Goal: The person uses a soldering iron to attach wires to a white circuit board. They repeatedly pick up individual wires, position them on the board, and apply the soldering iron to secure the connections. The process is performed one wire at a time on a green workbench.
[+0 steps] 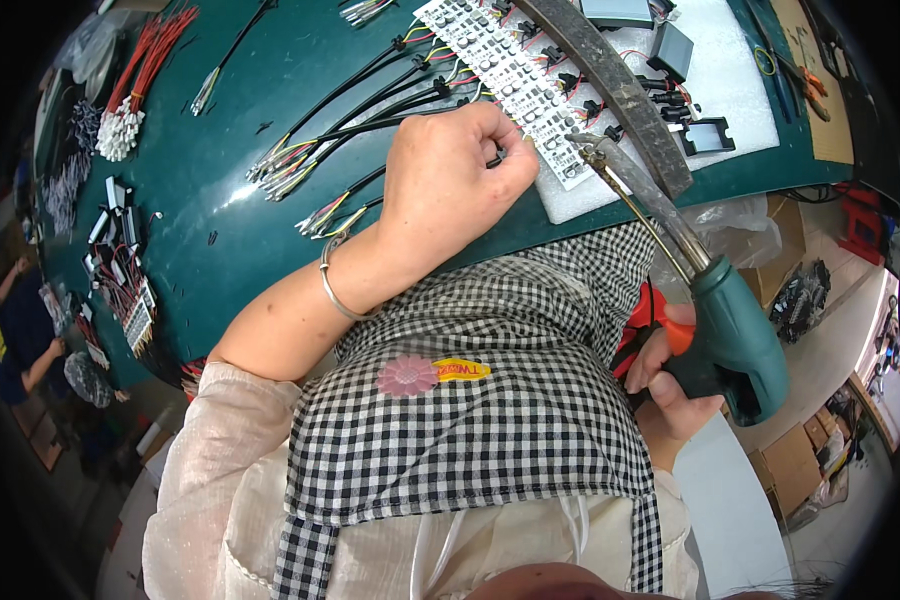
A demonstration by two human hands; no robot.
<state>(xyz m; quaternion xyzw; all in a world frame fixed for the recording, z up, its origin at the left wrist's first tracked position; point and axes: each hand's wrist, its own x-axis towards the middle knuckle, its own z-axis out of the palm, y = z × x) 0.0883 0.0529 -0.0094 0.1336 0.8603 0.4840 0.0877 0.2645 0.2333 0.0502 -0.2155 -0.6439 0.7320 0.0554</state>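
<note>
My left hand (455, 180) is closed in a pinch at the near end of a white strip of circuit boards (500, 75). A short black piece, which looks like the end of a black cable, shows between its thumb and finger. My right hand (665, 390) grips the handle of a green soldering gun (740, 330) with an orange trigger. The gun's metal tip points up and left, close to the board strip's near end; I cannot tell whether it touches. Several black cables (345, 125) with stripped coloured wire ends fan out left of the strip.
A dark metal bar (620, 90) arches over the strip and a white foam sheet (745, 75). Small black housings (670, 52) lie on the foam. Red wire bundles (155, 60) and connector leads (130, 270) lie left on the green table (240, 230). Pliers (810, 85) lie far right.
</note>
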